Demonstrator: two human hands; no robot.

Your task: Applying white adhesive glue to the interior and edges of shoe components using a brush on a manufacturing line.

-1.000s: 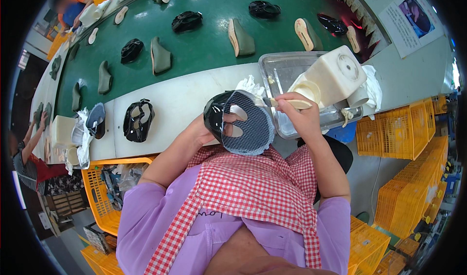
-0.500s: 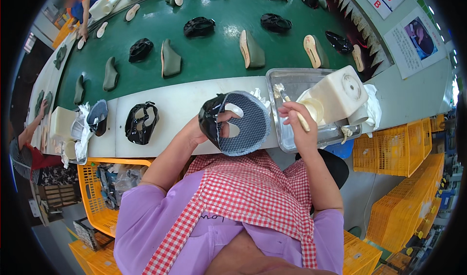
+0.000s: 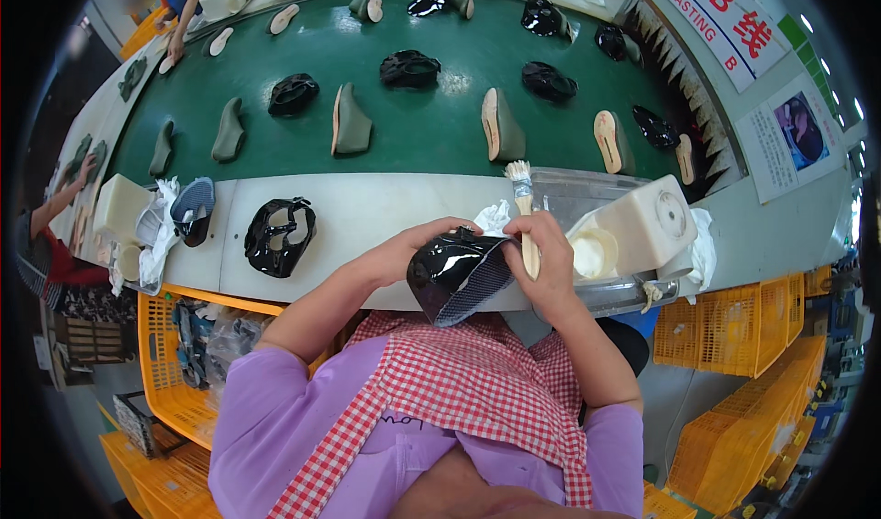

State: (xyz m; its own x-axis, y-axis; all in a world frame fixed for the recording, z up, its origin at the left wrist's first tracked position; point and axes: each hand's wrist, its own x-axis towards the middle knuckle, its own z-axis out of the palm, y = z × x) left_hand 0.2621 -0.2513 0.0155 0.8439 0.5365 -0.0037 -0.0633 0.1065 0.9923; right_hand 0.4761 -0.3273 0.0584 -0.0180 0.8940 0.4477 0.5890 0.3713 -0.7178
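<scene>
A glossy black shoe upper (image 3: 448,273) with grey mesh lining hangs over the near edge of the white worktop. My left hand (image 3: 424,242) is closed on its far left edge, the fingers partly behind it. At the opposite edge, my right hand (image 3: 543,260) pinches the upper's rim. That same hand also keeps a paintbrush (image 3: 526,209) with a pale wooden handle against its palm, bristles pointing up and away from me. To the left, a second black upper (image 3: 279,236) with cut-out openings lies on the worktop.
At the right stand a clear plastic tray (image 3: 574,181), a white square jug (image 3: 645,225) and a cup of whitish liquid (image 3: 592,253). Beyond, a green belt (image 3: 275,166) carries black uppers and green lasts. Yellow crates (image 3: 725,326) flank me. Other workers' arms show at far left.
My right hand has come left from the tray to the upper, and the brush now points bristles up. The upper has turned from lining up to glossy side up. My view has shifted slightly.
</scene>
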